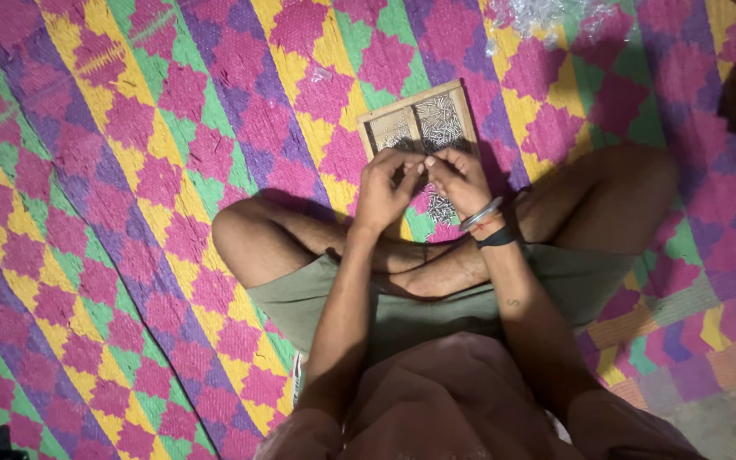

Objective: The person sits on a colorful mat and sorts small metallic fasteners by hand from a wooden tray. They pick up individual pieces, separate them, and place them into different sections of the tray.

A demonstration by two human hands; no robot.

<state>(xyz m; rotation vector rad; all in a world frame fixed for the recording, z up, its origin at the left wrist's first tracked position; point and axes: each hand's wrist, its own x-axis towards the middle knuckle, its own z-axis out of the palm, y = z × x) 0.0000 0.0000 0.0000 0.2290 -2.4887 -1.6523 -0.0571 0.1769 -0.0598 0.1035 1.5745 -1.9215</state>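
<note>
My left hand (382,189) and my right hand (460,181) meet fingertip to fingertip, both curled and pinching something too small to make out. Just beyond them, on the woven purple, pink, yellow and green mat (112,170), lies a shallow wooden tray (420,121) of small silvery metal pins (439,122).

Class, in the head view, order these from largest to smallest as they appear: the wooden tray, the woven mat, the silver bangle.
1. woven mat
2. wooden tray
3. silver bangle; it sits nearer the camera, yet looks smallest.
</note>
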